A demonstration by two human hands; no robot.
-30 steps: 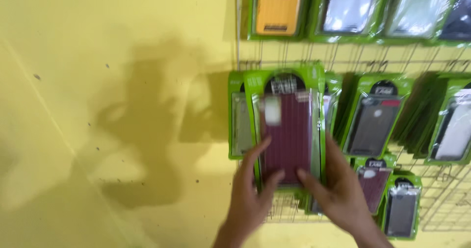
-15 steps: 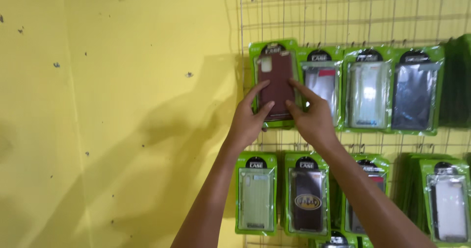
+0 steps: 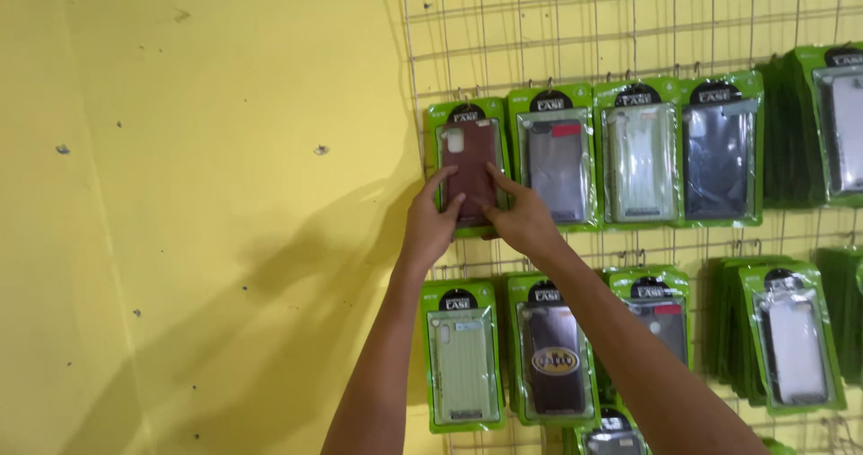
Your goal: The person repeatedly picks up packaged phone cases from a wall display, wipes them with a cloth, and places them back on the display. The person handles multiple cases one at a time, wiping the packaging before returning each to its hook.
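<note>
A yellow wall (image 3: 198, 194) carries a wire grid rack (image 3: 575, 23) hung with green phone-case packs. At its upper left, a maroon case pack (image 3: 467, 163) hangs upright, long axis vertical. The left hand (image 3: 430, 226) and right hand (image 3: 524, 224) pinch its lower edge from below, equally near.

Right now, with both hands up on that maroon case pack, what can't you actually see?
Head view only:
- Lower part of the maroon case pack: covered by the left hand and right hand.
- Its hook on the wire grid: too small to tell if it is hung.
- Bottom pack: cut off by the frame edge and the right forearm.
- Far-right pack: cut off by the edge.
</note>
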